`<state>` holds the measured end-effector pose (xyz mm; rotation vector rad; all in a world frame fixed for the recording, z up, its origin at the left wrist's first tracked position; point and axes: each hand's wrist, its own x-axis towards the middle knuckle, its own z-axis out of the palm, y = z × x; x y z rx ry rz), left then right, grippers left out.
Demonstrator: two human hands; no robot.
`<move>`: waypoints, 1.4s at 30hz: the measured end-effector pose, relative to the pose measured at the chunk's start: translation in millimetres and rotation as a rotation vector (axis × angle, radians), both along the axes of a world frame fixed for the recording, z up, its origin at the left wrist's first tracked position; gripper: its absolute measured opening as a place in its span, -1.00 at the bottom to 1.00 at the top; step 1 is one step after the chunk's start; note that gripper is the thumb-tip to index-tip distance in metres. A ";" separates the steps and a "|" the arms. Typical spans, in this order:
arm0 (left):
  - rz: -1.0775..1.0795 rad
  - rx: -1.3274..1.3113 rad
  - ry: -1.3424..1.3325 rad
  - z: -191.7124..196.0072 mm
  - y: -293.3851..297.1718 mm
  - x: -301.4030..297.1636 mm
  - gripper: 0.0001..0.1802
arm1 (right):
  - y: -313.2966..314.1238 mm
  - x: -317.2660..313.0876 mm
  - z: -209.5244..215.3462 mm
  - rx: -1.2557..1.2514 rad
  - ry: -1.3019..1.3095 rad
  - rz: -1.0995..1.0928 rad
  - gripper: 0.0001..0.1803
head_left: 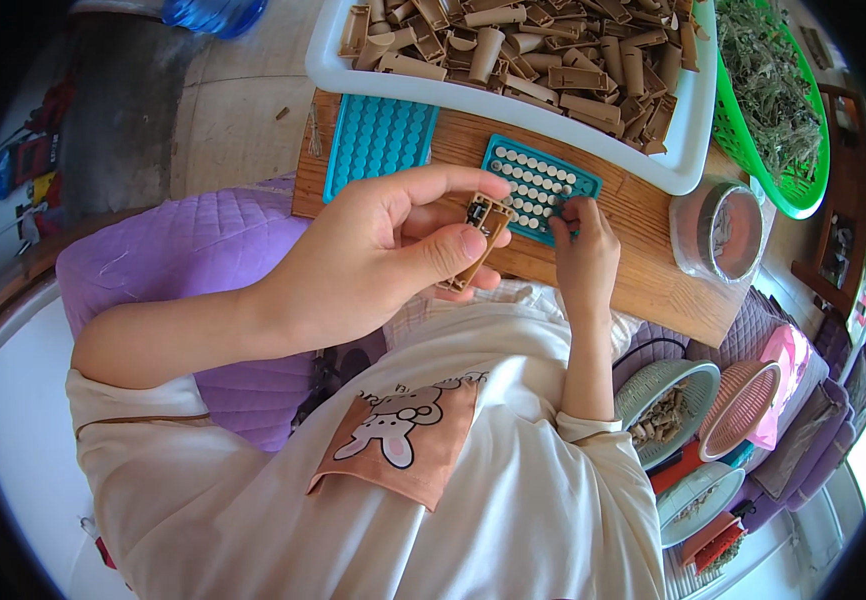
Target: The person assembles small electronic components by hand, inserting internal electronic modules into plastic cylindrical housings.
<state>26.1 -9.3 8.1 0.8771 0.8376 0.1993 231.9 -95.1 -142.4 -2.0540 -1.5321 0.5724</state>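
- L hand [373,255] was raised over the lap, thumb and fingers closed round a small tan plastic housing [480,240] — open face up, dark metal bit showing inside near its top end.
- R hand [583,245] was down on the wooden board [643,255], fingertips pinched at the near right corner of the small teal peg tray [541,185]. Looked closed on sth tiny from the tray, but whatever it held was too small to make out.
- That tray sat mid-board, most holes filled w/ pale round pieces. A second, larger teal tray [378,135] lay to its left, holes apparently bare.
- Behind the board: white bin [683,150] heaped w/ more tan housings; green basket [803,190] of thin greenish pieces further right; clear round tub [723,230] at the board's right end.
- Step in hand, as I judged it: fitting small parts into a housing — housing already picked and presented, R hand at the pick-up stage.
- Next move would call for a firm pinch on one round piece, lifting it clear w/o knocking its neighbours, then bringing it across to the housing's open face while the L hand kept that face steady and turned up.
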 end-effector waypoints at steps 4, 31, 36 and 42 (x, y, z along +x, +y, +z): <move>0.024 -0.076 -0.001 0.2 0.1 0.3 -0.58 | 1.4 -2.9 7.3 0.024 -0.025 0.014 -0.77; -0.149 0.105 0.000 -6.2 -7.4 -0.9 -0.70 | 3.9 -77.1 88.6 0.764 0.452 0.118 -0.64; -0.126 0.068 -0.036 -6.2 -11.0 0.7 -0.69 | -2.0 -79.6 85.2 0.805 0.435 0.059 -0.66; -0.062 -0.096 0.024 -4.7 -6.2 -0.5 -0.74 | 2.3 -64.5 79.6 0.764 0.496 0.206 -0.71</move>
